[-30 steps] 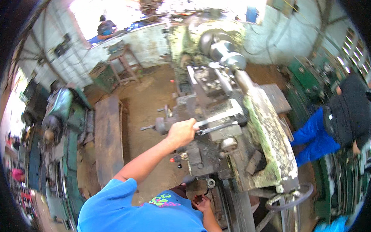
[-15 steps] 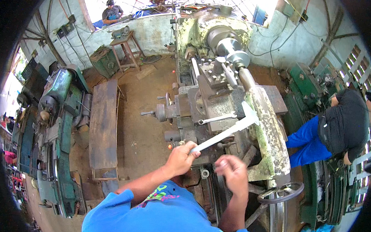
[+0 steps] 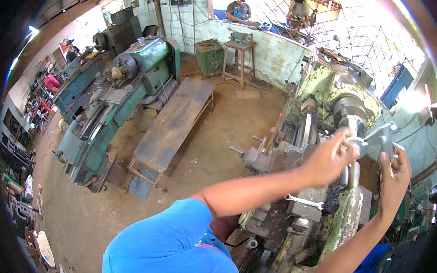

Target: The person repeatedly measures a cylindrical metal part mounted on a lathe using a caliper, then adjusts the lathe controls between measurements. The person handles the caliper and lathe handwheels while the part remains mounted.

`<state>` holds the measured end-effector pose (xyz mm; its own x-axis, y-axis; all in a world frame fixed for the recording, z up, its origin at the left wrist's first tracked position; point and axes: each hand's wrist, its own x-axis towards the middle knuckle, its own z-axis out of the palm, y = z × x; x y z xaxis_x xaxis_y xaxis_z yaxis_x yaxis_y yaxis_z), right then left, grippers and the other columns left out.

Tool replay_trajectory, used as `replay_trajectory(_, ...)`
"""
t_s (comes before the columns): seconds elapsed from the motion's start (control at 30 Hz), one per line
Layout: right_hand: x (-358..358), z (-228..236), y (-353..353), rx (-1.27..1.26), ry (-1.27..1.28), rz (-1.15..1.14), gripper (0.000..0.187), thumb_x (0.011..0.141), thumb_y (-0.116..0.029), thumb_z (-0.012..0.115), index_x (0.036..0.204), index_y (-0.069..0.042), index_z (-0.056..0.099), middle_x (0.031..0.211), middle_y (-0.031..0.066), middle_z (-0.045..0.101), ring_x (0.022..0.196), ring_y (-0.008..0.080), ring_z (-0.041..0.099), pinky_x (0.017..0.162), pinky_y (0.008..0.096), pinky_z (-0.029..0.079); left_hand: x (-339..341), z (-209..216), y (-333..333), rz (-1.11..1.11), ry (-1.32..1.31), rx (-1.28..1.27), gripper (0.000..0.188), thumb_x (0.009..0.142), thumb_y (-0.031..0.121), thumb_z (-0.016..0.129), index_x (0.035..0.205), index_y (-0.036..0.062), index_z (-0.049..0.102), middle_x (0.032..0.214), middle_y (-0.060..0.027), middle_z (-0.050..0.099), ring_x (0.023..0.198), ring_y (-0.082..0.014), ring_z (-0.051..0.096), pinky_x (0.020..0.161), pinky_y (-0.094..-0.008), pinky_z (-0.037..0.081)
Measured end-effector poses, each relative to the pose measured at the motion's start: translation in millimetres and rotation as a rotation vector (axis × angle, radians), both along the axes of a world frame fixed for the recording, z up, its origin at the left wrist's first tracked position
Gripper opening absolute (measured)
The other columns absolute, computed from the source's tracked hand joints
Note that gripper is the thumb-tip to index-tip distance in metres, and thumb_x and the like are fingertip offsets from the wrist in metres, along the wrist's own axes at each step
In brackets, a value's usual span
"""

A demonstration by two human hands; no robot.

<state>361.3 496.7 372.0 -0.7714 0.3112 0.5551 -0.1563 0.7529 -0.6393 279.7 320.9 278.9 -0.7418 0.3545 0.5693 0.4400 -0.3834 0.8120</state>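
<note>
My left hand (image 3: 343,149) is closed, fingers bent around one end of a large metal caliper (image 3: 380,131), beside the shiny turned workpiece (image 3: 355,124) in the lathe chuck (image 3: 348,106). On the far side of the workpiece, my right hand (image 3: 395,164) is raised, with thumb and fingers closed on the caliper's grey part. My left hand hides some of the caliper and workpiece, so I cannot tell whether the jaws touch the metal. An open-ended wrench (image 3: 304,202) lies on the lathe carriage, below my left forearm.
A long low bench (image 3: 175,120) stands left of my lathe, with a green lathe (image 3: 134,80) beyond it. A small stand (image 3: 239,60) bears a grinder-like machine near the wall. One person (image 3: 238,11) sits beyond the window opening; another's blue trousers (image 3: 368,267) show at lower right.
The view has swung left. Both hands have moved forward to the workpiece with the caliper. My right hand, loosely curled before, now grips it too. The wrench lies where it was.
</note>
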Motion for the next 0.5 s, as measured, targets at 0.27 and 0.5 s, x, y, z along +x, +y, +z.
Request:
replay_trajectory(0.27, -80, -41, 115, 0.49, -0.031, -0.062, 0.038, 0.087, -0.021, 0.077, 0.113, 0.005, 0.067, 0.103, 0.0231, 0.071, 0.094, 0.0319, 0.069, 0.087, 0.0408, 0.051, -118, 23, 112, -0.248, 0.046, -0.205, 0.023, 0.079, 0.007, 0.075, 0.099, -0.0029, 0.069, 0.08, -0.0135, 0.073, 0.068, -0.0176, 0.07, 0.06, -0.0344, 0.055)
replay_trajectory(0.5, -141, -127, 230, 0.669, 0.229, -0.06, 0.032, 0.094, -0.01, 0.07, 0.122, 0.003, 0.064, 0.109, 0.0219, 0.069, 0.094, 0.038, 0.068, 0.084, 0.0423, 0.054, -168, -12, 195, 0.071, 0.327, -0.536, 0.013, 0.069, 0.01, 0.079, 0.076, -0.0002, 0.074, 0.074, -0.0198, 0.07, 0.073, -0.0288, 0.073, 0.066, -0.0379, 0.056)
